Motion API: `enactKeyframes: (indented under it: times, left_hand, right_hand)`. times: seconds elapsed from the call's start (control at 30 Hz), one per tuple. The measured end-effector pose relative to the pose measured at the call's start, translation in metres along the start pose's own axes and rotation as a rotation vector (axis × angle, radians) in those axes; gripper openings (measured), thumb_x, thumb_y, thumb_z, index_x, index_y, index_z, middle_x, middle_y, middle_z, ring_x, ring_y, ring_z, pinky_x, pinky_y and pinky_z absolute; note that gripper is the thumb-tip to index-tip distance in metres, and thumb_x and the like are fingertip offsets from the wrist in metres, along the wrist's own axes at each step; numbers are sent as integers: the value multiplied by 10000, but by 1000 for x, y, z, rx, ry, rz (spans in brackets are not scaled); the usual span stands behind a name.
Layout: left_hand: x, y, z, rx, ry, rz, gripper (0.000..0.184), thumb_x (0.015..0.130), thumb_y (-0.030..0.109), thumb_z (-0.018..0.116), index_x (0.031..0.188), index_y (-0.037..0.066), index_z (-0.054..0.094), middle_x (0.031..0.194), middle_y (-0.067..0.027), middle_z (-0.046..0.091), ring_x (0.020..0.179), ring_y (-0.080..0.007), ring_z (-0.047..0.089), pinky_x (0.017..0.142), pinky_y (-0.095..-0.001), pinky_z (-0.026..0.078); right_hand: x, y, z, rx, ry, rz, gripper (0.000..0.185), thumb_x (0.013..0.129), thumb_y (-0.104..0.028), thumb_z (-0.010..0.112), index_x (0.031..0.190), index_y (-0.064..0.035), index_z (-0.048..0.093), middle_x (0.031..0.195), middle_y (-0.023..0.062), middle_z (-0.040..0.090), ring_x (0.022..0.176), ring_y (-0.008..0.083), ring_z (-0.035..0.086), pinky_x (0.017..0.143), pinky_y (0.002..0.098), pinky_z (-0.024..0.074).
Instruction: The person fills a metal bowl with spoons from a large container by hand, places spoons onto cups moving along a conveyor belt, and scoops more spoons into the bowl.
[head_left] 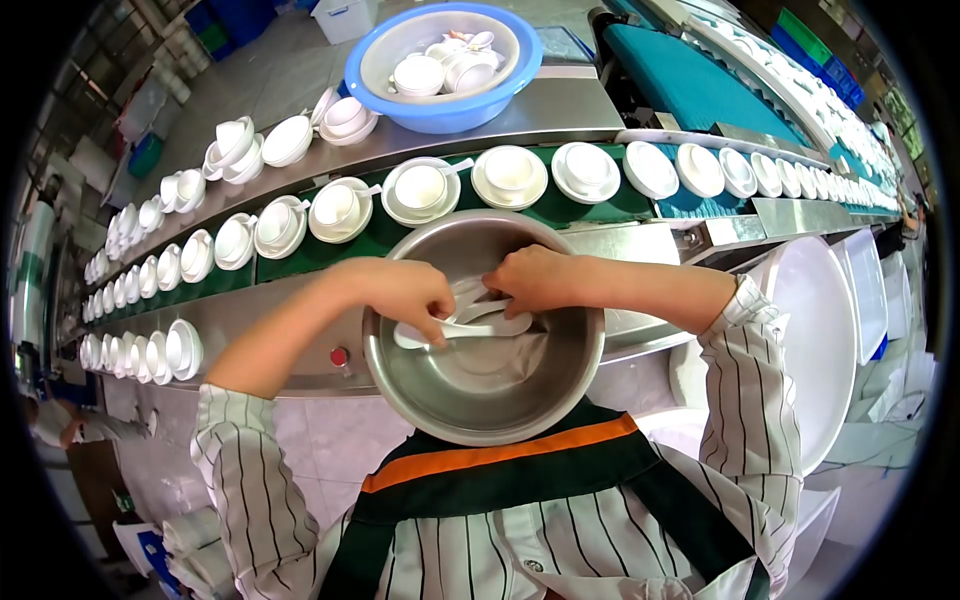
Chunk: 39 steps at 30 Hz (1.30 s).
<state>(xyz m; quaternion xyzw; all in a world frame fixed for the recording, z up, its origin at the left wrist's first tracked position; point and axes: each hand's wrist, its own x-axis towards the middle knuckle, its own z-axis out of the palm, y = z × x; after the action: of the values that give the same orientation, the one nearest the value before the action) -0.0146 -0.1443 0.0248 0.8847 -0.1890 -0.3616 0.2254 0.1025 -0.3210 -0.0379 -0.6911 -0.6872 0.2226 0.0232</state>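
A large steel basin (485,410) sits in front of my body, with several white spoons in it. My left hand (412,293) reaches in over its left side, fingers curled and pinching a white spoon (465,331) that lies crosswise. From the other side comes my right hand (535,279), closed at the spoon handles (484,309) in the middle of the basin. The fingertips partly hide these handles, so how many spoons are between them is unclear.
Beyond the basin, a green conveyor belt (545,212) carries a row of white bowls on saucers, some with spoons. A blue tub (440,118) of white dishes stands on the steel ledge behind. Stacked bowls (183,348) stand at left; a red button (339,356) is on the near ledge.
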Motion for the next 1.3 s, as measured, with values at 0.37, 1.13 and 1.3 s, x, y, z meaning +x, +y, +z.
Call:
enactKeyframes:
  times: [0.37, 1.13, 1.3]
  left_hand:
    - [42, -49, -80, -536, 827, -55, 177, 829, 207, 652, 829, 30, 647, 650, 18, 573, 569, -51, 498, 479, -216, 394]
    - [159, -2, -71, 318, 1283, -107, 201, 804, 225, 647, 860, 33, 653, 816, -111, 603, 802, -273, 559, 710, -379, 454]
    - [171, 86, -27, 299, 732, 213, 157, 731, 180, 676, 809, 48, 647, 806, -109, 629, 822, -281, 594, 726, -387, 475]
  right_hand:
    - [-70, 29, -60, 126, 237, -74, 148, 693, -175, 677, 813, -92, 658, 746, 63, 653, 734, 250, 633, 662, 370, 486]
    - [-120, 125, -56, -66, 640, -200, 136, 746, -113, 657, 873, -77, 621, 766, 90, 609, 732, 262, 615, 638, 343, 498]
    - [-147, 76, 14, -117, -136, -316, 199, 739, -177, 669, 911, -89, 623, 850, 103, 645, 845, 295, 635, 732, 428, 488]
